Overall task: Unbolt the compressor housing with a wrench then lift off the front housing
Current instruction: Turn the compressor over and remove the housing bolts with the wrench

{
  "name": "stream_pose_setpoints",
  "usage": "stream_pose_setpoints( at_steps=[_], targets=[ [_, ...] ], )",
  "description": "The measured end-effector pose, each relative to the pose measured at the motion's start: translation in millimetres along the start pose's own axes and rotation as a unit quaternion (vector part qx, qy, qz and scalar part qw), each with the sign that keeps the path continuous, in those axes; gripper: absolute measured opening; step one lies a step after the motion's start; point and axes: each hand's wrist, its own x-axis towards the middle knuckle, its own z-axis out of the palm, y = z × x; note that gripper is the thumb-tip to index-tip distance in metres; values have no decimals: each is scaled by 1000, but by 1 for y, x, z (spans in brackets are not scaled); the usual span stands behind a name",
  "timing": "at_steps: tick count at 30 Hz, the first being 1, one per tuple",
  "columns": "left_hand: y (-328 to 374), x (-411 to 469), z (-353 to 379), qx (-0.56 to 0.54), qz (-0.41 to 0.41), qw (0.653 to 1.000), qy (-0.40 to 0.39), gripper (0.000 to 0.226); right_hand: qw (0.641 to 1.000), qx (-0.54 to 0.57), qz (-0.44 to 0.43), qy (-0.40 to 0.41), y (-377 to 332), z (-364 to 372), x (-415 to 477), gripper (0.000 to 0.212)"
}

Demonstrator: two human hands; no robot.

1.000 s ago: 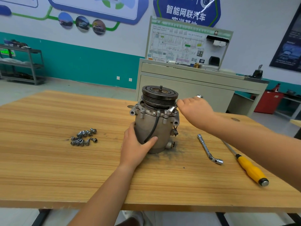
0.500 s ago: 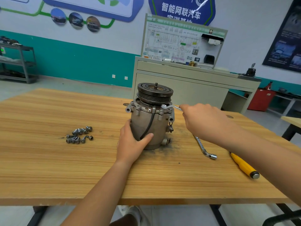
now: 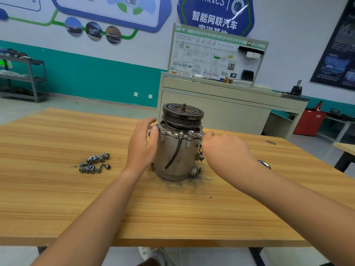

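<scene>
Compressor sits mid-table, bolts piled off to its left, a hand on either side.

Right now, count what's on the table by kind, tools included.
Compressor: 1
Bolts: about 10, in a loose overlapping pile
Wrench: 1, on the compressor's flange, held by the right hand
Tool end: 1, mostly hidden behind the right arm
Total: about 13
</scene>
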Motion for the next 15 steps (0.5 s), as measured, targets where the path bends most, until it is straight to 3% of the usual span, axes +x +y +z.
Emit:
stream_pose_setpoints(
  at_steps=[3,15],
  targets=[
    [-5,13,-1,73,40,994,-68,21,1000,25,8,11,0,5,-1,49],
    [2,5,-4,170,73,978,-98,41,999,36,22,18,1,12,-3,53]
  ],
)
